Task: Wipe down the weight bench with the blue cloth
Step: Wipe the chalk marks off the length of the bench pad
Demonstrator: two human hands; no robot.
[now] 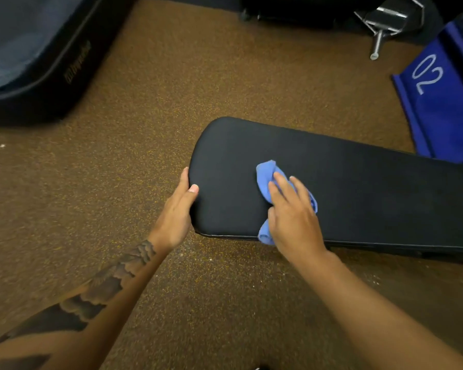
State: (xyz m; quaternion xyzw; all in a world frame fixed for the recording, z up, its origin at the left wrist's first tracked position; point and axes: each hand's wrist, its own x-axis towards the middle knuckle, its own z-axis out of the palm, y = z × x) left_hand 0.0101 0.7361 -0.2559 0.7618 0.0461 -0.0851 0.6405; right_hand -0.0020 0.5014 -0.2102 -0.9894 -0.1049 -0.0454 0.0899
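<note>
The black padded weight bench [358, 188] runs from the middle of the view out past the right edge. A crumpled blue cloth [265, 172] lies on its pad near the left end. My right hand [292, 217] presses down on the cloth with straight fingers, covering most of it. My left hand [175, 214] holds the rounded left end of the bench, thumb on top of the pad and fingers wrapped round its edge.
Brown speckled gym flooring [171, 89] surrounds the bench. A dark padded machine base [32, 54] sits at the top left. At the right stands a blue block marked 02 [439, 102], with chrome bars [385, 20] behind it.
</note>
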